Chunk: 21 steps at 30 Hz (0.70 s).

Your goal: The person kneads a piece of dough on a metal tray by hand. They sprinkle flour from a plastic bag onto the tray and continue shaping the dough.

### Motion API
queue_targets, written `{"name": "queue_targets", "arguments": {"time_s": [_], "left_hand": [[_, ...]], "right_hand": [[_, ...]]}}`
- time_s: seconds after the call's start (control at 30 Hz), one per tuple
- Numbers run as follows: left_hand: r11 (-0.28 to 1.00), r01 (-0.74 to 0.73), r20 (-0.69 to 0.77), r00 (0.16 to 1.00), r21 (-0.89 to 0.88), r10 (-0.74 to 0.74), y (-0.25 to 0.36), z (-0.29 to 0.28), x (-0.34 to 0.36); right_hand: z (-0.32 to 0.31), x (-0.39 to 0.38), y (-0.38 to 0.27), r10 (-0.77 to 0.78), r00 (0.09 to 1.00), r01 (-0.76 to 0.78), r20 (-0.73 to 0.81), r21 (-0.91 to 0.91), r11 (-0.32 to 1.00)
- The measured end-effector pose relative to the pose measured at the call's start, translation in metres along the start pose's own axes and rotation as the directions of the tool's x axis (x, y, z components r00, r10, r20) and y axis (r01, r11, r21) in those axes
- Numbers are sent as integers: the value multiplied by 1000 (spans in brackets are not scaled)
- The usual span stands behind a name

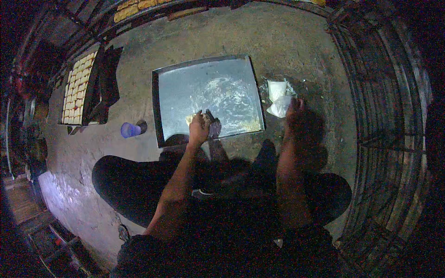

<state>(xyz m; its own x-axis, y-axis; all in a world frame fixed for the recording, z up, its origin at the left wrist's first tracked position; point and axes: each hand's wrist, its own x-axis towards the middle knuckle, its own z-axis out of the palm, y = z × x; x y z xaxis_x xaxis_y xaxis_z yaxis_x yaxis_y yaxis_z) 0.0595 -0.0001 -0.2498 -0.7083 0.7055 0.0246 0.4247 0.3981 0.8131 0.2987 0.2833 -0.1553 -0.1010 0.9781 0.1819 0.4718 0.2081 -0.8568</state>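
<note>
In the large shallow metal tray (178, 90), my left hand (200, 129) is closed over a pale lump that looks like dough (189, 120). The lump shows at the side of my fingers, near the tray's front edge. White powder is smeared over the tray's middle and right. To the right of the tray, my right hand (295, 110) is at the edge of a clear plastic bag of white powder (279, 107). Its fingers are dark and blurred, so their grip cannot be made out. Another white bag (277, 89) lies just beyond it.
A purple plastic cup (130, 130) lies on its side on the floor left of the tray. Farther left, a tilted tray (88, 124) holds rows of pale pieces. Metal racks (389, 102) line the right side. More yellowish pieces (134, 9) sit on a far shelf. My folded legs are close below the tray.
</note>
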Motion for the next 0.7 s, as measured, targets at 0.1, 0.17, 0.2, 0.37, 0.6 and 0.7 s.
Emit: {"name": "queue_targets", "arguments": {"time_s": [0.1,0.17,0.2,0.37,0.6,0.7], "left_hand": [[999,-41,1,999,15,41,1,1,10],[991,-62,11,998,-121,64,14,25,26],[988,-37,1,999,-147,38,8,21,22],[990,124,2,992,-68,-124,-23,-1,1],[989,140,139,980,49,-145,-1,1,7],[878,-48,254,964,476,-85,-8,-7,-11]], "right_hand": [[21,52,72,-131,991,125,23,184,975],[2,103,131,-310,950,307,-31,265,914],[12,98,133,-280,958,285,-58,263,922],[31,37,57,-287,957,286,-35,-38,957],[-8,-4,-4,-271,953,227,-136,-271,935],[-15,-31,-29,-174,980,147,-96,-243,959]]}}
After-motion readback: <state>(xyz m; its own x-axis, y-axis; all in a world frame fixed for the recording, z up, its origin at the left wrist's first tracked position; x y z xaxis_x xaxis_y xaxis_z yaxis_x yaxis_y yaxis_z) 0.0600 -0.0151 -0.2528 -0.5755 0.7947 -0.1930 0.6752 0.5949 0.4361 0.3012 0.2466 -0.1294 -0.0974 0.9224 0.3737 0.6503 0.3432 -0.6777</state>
